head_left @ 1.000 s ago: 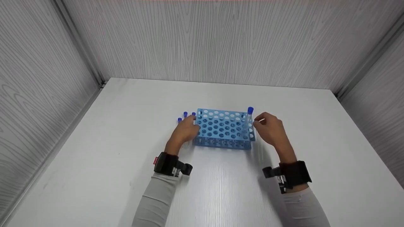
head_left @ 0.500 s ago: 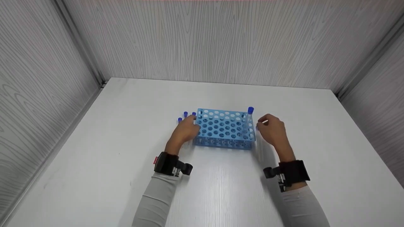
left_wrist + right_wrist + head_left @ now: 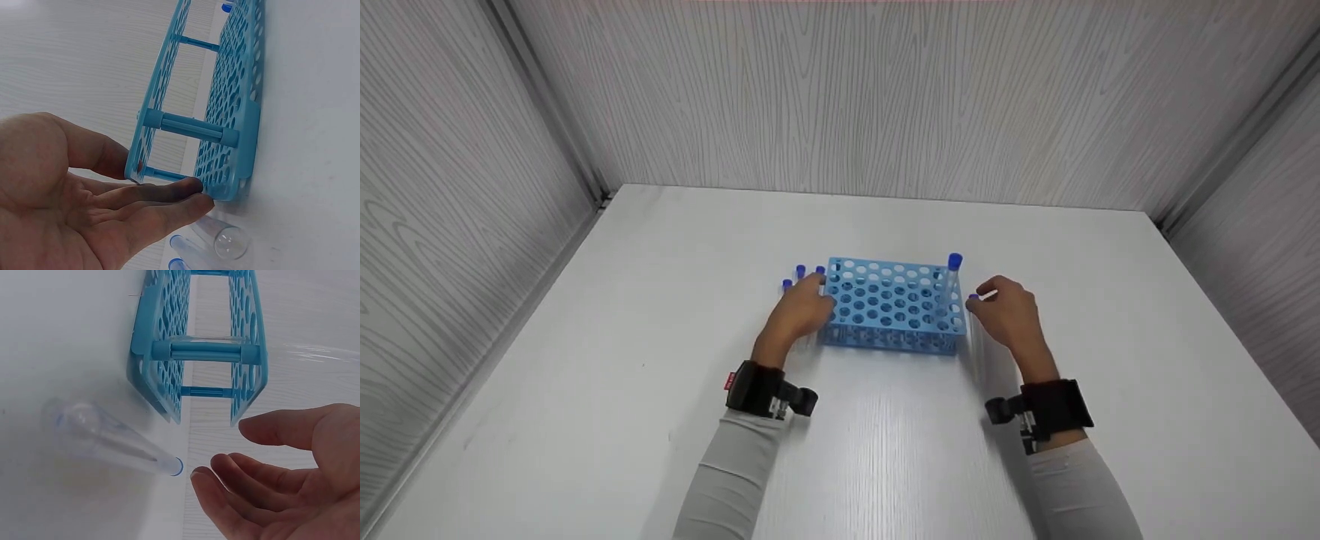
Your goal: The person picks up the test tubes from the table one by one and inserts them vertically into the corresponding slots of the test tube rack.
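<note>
At the left end of the blue test tube rack (image 3: pixel 885 341), my left hand (image 3: pixel 799 309) holds it, thumb over the top plate (image 3: pixel 163 79) and fingers along its end in the left wrist view. Off the right end, my right hand (image 3: pixel 1006 309) has its thumb and fingers apart. Just before those fingertips lies a clear test tube (image 3: pixel 121 444) with a blue cap (image 3: pixel 974 297), a small gap showing in the right wrist view. Another blue-capped test tube (image 3: pixel 949 285) stands in the rack's right side, leaning slightly.
Several blue-capped tubes (image 3: pixel 219 239) lie on the white table (image 3: pixel 675 315) left of the rack, partly hidden by my left hand in the head view. A grey wood-grain panel (image 3: pixel 840 97) rises behind the table, with side panels left and right.
My right hand has shifted slightly right and toward me, away from the rack's edge, and the blue cap of the lying tube has come into sight. The left hand and rack have stayed put.
</note>
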`<state>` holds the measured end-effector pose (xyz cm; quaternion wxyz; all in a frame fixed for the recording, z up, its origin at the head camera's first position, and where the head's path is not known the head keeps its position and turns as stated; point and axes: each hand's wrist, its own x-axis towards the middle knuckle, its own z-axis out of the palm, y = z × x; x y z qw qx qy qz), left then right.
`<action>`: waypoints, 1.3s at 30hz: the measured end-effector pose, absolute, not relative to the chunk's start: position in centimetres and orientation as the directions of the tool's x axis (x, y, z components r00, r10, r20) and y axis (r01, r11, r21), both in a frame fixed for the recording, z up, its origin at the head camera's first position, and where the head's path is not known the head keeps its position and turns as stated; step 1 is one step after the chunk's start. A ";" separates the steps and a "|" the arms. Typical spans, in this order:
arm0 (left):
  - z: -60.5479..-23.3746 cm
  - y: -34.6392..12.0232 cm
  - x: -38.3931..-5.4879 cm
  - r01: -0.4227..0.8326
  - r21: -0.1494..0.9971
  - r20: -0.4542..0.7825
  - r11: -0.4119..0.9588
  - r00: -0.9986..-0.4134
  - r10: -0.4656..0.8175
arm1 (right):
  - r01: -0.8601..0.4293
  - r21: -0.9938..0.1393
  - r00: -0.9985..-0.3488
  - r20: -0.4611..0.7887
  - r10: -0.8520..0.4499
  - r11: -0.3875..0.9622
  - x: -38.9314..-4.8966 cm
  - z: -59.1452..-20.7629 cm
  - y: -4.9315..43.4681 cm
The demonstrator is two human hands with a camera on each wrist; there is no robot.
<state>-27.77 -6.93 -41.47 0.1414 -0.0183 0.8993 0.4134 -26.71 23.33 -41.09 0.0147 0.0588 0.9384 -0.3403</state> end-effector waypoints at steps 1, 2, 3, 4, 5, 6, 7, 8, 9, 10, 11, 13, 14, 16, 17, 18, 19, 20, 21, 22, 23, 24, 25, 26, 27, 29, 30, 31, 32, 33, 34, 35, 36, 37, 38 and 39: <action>-41.5 -6.9 -27.8 -0.148 0.739 -0.268 0.657 -0.960 0.085 | 0.125 -0.632 -0.992 -0.076 0.100 0.765 -26.7 -41.1 23.4; -41.5 -6.9 -27.8 -0.147 0.739 -0.268 0.658 -0.959 0.086 | 0.131 -0.627 -0.991 -0.086 0.100 0.768 -26.7 -41.2 23.4; -41.5 -6.9 -27.8 -0.147 0.739 -0.268 0.658 -0.959 0.086 | 0.135 -0.622 -0.991 -0.092 0.099 0.772 -26.7 -41.2 23.5; -41.5 -6.9 -27.8 -0.148 0.739 -0.269 0.658 -0.959 0.086 | 0.138 -0.618 -0.990 -0.098 0.099 0.774 -26.8 -41.3 23.5; -41.5 -6.9 -27.8 -0.149 0.738 -0.269 0.658 -0.959 0.086 | 0.142 -0.614 -0.990 -0.103 0.099 0.777 -26.8 -41.3 23.5; -41.5 -6.9 -27.8 -0.150 0.738 -0.270 0.658 -0.959 0.084 | 0.147 -0.610 -0.989 -0.110 0.100 0.779 -26.8 -41.4 23.5; -41.4 -6.9 -27.8 -0.151 0.738 -0.270 0.658 -0.959 0.083 | 0.149 -0.605 -0.988 -0.115 0.100 0.782 -26.9 -41.5 23.5; -41.5 -6.9 -27.8 -0.150 0.737 -0.271 0.659 -0.959 0.084 | 0.151 -0.598 -0.988 -0.118 0.099 0.787 -26.9 -41.5 23.5; -41.5 -6.9 -27.8 -0.149 0.737 -0.270 0.659 -0.959 0.085 | 0.152 -0.591 -0.988 -0.122 0.099 0.793 -26.9 -41.6 23.5; -41.5 -6.9 -27.9 -0.146 0.737 -0.268 0.659 -0.960 0.087 | 0.153 -0.583 -0.987 -0.125 0.097 0.798 -26.9 -41.6 23.5; -41.5 -6.9 -27.9 -0.145 0.737 -0.267 0.660 -0.960 0.088 | 0.156 -0.578 -0.987 -0.131 0.097 0.801 -26.9 -41.6 23.4; -41.6 -6.9 -27.9 -0.140 0.736 -0.264 0.662 -0.960 0.091 | 0.157 -0.567 -0.986 -0.139 0.094 0.808 -26.9 -41.8 23.4; -41.6 -6.9 -27.9 -0.138 0.736 -0.264 0.663 -0.960 0.092 | 0.159 -0.562 -0.985 -0.143 0.094 0.812 -26.9 -41.8 23.4; -41.6 -6.9 -27.9 -0.141 0.736 -0.265 0.662 -0.960 0.090 | 0.169 -0.556 -0.983 -0.157 0.097 0.814 -26.9 -41.9 23.3; -41.6 -6.9 -27.9 -0.142 0.736 -0.266 0.661 -0.960 0.090 | 0.177 -0.553 -0.981 -0.166 0.100 0.814 -27.0 -41.9 23.3; -41.6 -6.9 -27.8 -0.142 0.736 -0.266 0.662 -0.960 0.090 | 0.182 -0.549 -0.980 -0.172 0.103 0.816 -27.0 -42.0 23.3; -41.5 -6.9 -27.8 -0.142 0.736 -0.267 0.662 -0.960 0.090 | 0.188 -0.546 -0.978 -0.178 0.106 0.816 -27.1 -42.1 23.3; -41.5 -6.9 -27.8 -0.142 0.736 -0.267 0.661 -0.959 0.090 | 0.197 -0.546 -0.976 -0.188 0.111 0.814 -27.1 -42.1 23.2; -41.5 -6.9 -27.8 -0.143 0.736 -0.268 0.662 -0.959 0.090 | 0.208 -0.547 -0.973 -0.197 0.117 0.811 -27.1 -42.1 23.2; -41.4 -6.9 -27.8 -0.144 0.735 -0.269 0.662 -0.959 0.090 | 0.218 -0.547 -0.971 -0.206 0.123 0.808 -27.2 -42.2 23.2; -41.4 -7.0 -27.7 -0.144 0.735 -0.269 0.663 -0.959 0.091 | 0.227 -0.546 -0.968 -0.214 0.128 0.806 -27.2 -42.2 23.3; -41.4 -7.0 -27.7 -0.144 0.735 -0.269 0.663 -0.959 0.090 | 0.237 -0.546 -0.966 -0.222 0.133 0.803 -27.2 -42.2 23.3; -41.4 -7.0 -27.7 -0.143 0.734 -0.269 0.664 -0.959 0.090 | 0.246 -0.544 -0.963 -0.231 0.138 0.802 -27.2 -42.3 23.2; -41.4 -6.9 -27.7 -0.146 0.733 -0.271 0.664 -0.959 0.088 | 0.254 -0.542 -0.960 -0.240 0.143 0.801 -27.2 -42.3 23.2; -41.4 -6.9 -27.7 -0.150 0.732 -0.273 0.664 -0.958 0.086 | 0.259 -0.538 -0.959 -0.243 0.146 0.802 -27.2 -42.3 23.2; -41.4 -6.9 -27.7 -0.154 0.731 -0.275 0.665 -0.958 0.081 | 0.269 -0.532 -0.955 -0.254 0.152 0.803 -27.2 -42.3 23.2; -41.4 -6.9 -27.7 -0.157 0.731 -0.276 0.665 -0.958 0.078 | 0.278 -0.530 -0.952 -0.262 0.157 0.801 -27.2 -42.3 23.1; -41.4 -6.8 -27.7 -0.160 0.731 -0.279 0.664 -0.957 0.076 | 0.287 -0.528 -0.949 -0.271 0.162 0.799 -27.2 -42.3 23.1; -41.5 -6.8 -27.7 -0.164 0.732 -0.281 0.662 -0.957 0.075 | 0.294 -0.529 -0.946 -0.278 0.166 0.796 -27.2 -42.3 23.1; -41.5 -6.9 -27.7 -0.164 0.734 -0.282 0.659 -0.957 0.076 | 0.301 -0.527 -0.944 -0.285 0.169 0.795 -27.2 -42.3 23.0; -41.5 -6.9 -27.8 -0.163 0.735 -0.281 0.658 -0.957 0.076 | 0.308 -0.526 -0.941 -0.293 0.171 0.792 -27.2 -42.3 23.0; -41.5 -6.9 -27.8 -0.165 0.736 -0.282 0.657 -0.956 0.076 | 0.310 -0.526 -0.940 -0.297 0.171 0.792 -27.2 -42.4 23.0; -41.5 -6.9 -27.7 -0.164 0.737 -0.281 0.656 -0.956 0.077 | 0.313 -0.528 -0.938 -0.301 0.171 0.789 -27.3 -42.4 23.0; -41.6 -6.9 -27.7 -0.162 0.737 -0.281 0.656 -0.956 0.079 | 0.310 -0.528 -0.939 -0.299 0.169 0.791 -27.3 -42.5 23.0; -41.6 -6.9 -27.7 -0.156 0.736 -0.275 0.658 -0.958 0.081 | 0.300 -0.524 -0.943 -0.291 0.163 0.797 -27.3 -42.6 23.1; -41.6 -6.9 -27.7 -0.150 0.735 -0.269 0.661 -0.960 0.082 | 0.289 -0.521 -0.946 -0.282 0.158 0.803 -27.3 -42.6 23.1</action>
